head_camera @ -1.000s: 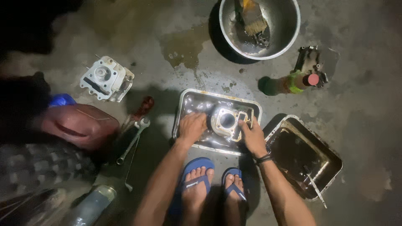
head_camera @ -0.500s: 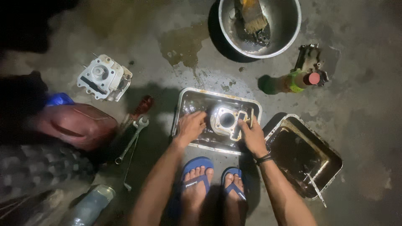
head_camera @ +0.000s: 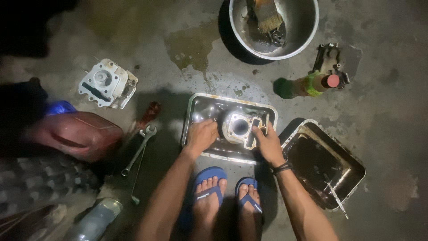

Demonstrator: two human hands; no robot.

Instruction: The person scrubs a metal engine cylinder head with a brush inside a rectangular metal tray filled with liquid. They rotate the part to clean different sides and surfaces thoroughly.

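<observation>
Left hand [head_camera: 201,137]: gripping the engine cylinder [head_camera: 239,128] – fingers closing on its left side.
Right hand [head_camera: 267,142]: clasping its right edge.
Tray [head_camera: 200,105]: holding the cylinder.

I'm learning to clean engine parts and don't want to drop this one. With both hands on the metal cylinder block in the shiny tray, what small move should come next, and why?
Probably keep the left hand steadying the cylinder block while the right hand works its near side. The block sits inside the steel tray, gripped from both sides, so letting go of either could let it slide.
</observation>
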